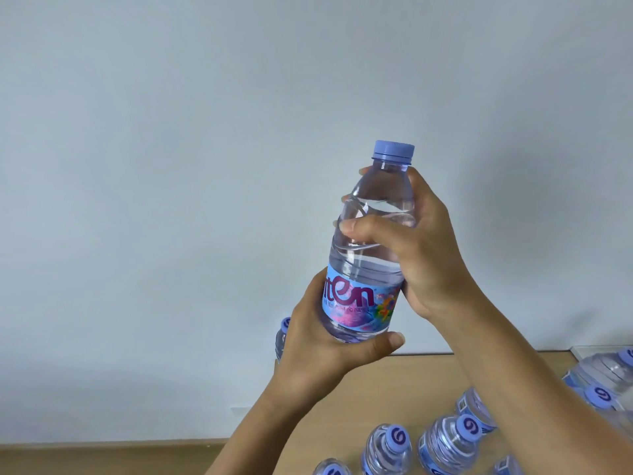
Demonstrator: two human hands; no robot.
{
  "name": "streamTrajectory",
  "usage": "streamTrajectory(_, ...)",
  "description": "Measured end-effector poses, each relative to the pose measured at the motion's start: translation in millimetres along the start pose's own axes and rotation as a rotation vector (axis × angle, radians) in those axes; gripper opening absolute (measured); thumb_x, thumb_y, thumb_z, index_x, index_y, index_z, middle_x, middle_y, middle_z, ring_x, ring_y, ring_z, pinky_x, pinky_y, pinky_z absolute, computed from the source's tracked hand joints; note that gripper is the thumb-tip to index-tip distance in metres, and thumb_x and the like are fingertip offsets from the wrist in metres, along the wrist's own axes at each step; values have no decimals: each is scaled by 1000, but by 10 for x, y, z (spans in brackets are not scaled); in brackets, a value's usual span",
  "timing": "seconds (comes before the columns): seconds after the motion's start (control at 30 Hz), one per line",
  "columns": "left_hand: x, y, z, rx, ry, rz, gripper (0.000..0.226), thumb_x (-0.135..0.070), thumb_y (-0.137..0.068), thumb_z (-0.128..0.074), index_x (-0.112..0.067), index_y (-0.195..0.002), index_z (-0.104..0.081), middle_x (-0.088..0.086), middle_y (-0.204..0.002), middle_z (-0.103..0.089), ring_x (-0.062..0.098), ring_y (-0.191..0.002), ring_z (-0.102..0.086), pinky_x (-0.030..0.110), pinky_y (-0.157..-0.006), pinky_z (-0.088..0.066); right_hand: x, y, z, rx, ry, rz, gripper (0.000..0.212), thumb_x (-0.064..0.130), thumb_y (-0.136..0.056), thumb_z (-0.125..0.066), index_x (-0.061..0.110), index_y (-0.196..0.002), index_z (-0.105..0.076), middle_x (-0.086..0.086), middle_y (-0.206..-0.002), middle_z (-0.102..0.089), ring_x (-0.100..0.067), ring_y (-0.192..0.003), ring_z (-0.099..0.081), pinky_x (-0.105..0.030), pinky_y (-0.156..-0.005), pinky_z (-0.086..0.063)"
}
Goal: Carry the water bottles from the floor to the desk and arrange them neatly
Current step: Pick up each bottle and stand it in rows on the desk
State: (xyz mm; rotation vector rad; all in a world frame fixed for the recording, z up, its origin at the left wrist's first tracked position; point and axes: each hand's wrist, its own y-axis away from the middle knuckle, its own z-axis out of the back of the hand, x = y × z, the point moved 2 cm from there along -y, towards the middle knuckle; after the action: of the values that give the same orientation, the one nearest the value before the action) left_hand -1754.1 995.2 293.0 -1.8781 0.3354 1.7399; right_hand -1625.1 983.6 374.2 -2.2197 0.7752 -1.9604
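Pale grey-blue wall (171, 166) fills the upper field; a light wooden desk (428, 375) occupies the 5 o'clock corner, with a lower strip of wood-toned surface (102, 457) at 7 o'clock.

Item 1: water bottle (370, 241), clear plastic, full, lilac screw cap (394, 151) at 12 o'clock of the body, blue and pink label (359, 305) around the lower half. Held upright with a slight tilt, raised in front of the wall, above the desk and not touching it.

Item 2: left hand (318, 351), at 6 o'clock of the bottle, cupping the base, fingers wrapped behind, thumb lying across the front.

Item 3: right hand (424, 248), at 3 o'clock of the bottle, fingers curled around the shoulder below the cap, thumb across the front.

Item 4: standing bottles (442, 443), a group on the desk toward 5 o'clock, caps up, spacing uneven; one more bottle (281, 341) partly hidden behind the left hand; further ones (606, 371) at the right edge under clear wrap.

Risks, judged: the standing group sits close beneath the forearms, so a low descent could clip a cap and topple neighbours. A squeeze on the thin wall may deform the bottle and loosen the hold. Setting it down tilted could tip it or break the row.
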Motion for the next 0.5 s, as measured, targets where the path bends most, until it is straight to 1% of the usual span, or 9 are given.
streamTrajectory(0.07, -15, -17, 5, 45, 77, 19, 73, -13, -59, -89, -18, -123, -55, 0, -109, -71, 19, -98, -70, 23, -76, -56, 15, -28, 15, 57, -53, -11, 45, 15, -57, -78, 20, -100, -65, -3, -89, -70, -26, -80, -69, -37, -71, -58)
streamTrajectory(0.1, -17, -23, 8, 52, 93, 21, 72, -13, -58, -88, -18, -123, -56, 1, -109, -71, 19, -98, -70, 24, -76, -56, 25, -35, 21, 81, -71, -10, 47, 15, -57, -77, 19, -102, -64, -2, -90, -70, -26, -82, -69, -40, -75, -59)
streamTrajectory(0.17, -13, -22, 9, 38, 70, 17, 64, -20, -57, -88, -18, -114, -61, 1, -103, -73, 19, -93, -71, 25, -74, -57, 35, -45, 28, 113, -67, -16, 52, 15, -57, -76, 17, -107, -62, -1, -92, -70, -28, -86, -69, -44, -82, -59)
streamTrajectory(0.23, 1, -6, -3, 5, 37, 15, 57, -27, -57, -87, -19, -108, -63, 0, -98, -74, 18, -89, -72, 26, -73, -58, 40, -47, 27, 120, -10, -38, 55, 14, -61, -78, 18, -112, -60, -3, -97, -71, -35, -92, -70, -43, -84, -59)
streamTrajectory(0.27, 13, 1, -8, -22, 24, 17, 56, -29, -56, -87, -21, -106, -64, -2, -97, -74, 17, -88, -72, 25, -72, -57, 44, -42, 20, 108, 36, -41, 54, 14, -64, -78, 19, -114, -58, -3, -100, -70, -32, -93, -70, -41, -83, -58)
streamTrajectory(0.3, 26, 7, -12, -58, 6, 16, 55, -31, -56, -87, -23, -105, -64, -3, -96, -75, 15, -86, -72, 24, -71, -57, 47, -34, 8, 83, 88, -32, 52, 15, -68, -78, 19, -115, -56, -1, -102, -70, -27, -91, -71, -39, -82, -58)
streamTrajectory(0.37, 48, 7, -16, -150, -58, 10, 55, -35, -55, -87, -28, -104, -63, -7, -94, -74, 12, -84, -72, 24, -70, -57, 38, -9, -27, -5, 165, 2, 51, 21, -70, -80, 20, -114, -55, 5, -101, -69, -16, -87, -72, -34, -79, -59)
streamTrajectory(0.43, 66, 10, -21, -216, -125, 14, 58, -38, -53, -87, -31, -105, -61, -11, -95, -73, 10, -85, -72, 30, -73, -58, 5, 15, -64, -87, 177, 11, 48, 24, -68, -85, 24, -106, -56, 7, -99, -69, -13, -82, -73, -32, -76, -59)
streamTrajectory(0.5, 80, 29, -37, -213, -146, 14, 64, -38, -53, -88, -33, -110, -59, -13, -99, -72, 9, -87, -71, 32, -74, -58, -25, 17, -78, -126, 156, 5, 43, 19, -67, -84, 25, -99, -57, 9, -93, -69, -12, -78, -72, -32, -73, -59)
